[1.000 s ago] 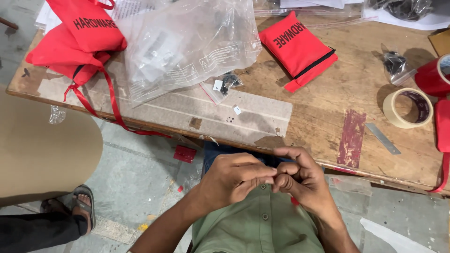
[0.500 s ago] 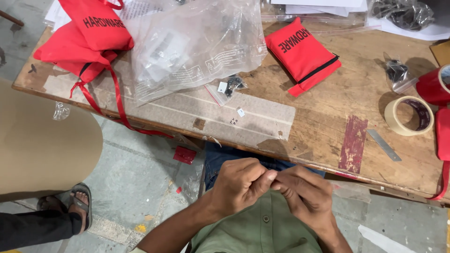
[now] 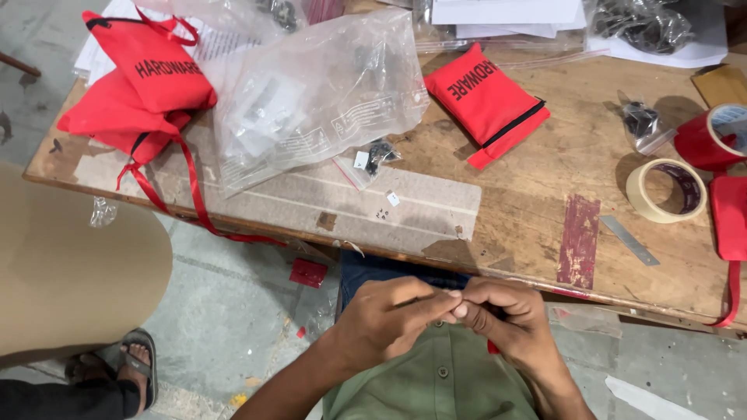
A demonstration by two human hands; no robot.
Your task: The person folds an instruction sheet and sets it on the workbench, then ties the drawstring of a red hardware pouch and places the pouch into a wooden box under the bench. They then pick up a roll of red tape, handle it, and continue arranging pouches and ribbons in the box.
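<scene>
From the head view, the left hand [image 3: 389, 315] and the right hand [image 3: 502, 315] meet fingertip to fingertip in front of the green shirt [image 3: 440, 381], just below the near edge of the wooden table [image 3: 545, 233]. Both are curled nearly closed, thumbs and forefingers pinched together at the same spot; whatever sits between them is too small to make out, so I cannot tell what they grip. A sliver of red shows under the right palm. Both forearms rise from the bottom of the view, angling inward, wrists bent so the knuckles face up.

On the table, well apart from the hands, lie a red zippered pouch [image 3: 486, 101], more red pouches with ribbons [image 3: 140, 85], a large clear plastic bag [image 3: 319, 101], a small bag of dark parts [image 3: 373, 155], a roll of beige tape [image 3: 667, 190] and a roll of red tape [image 3: 712, 136].
</scene>
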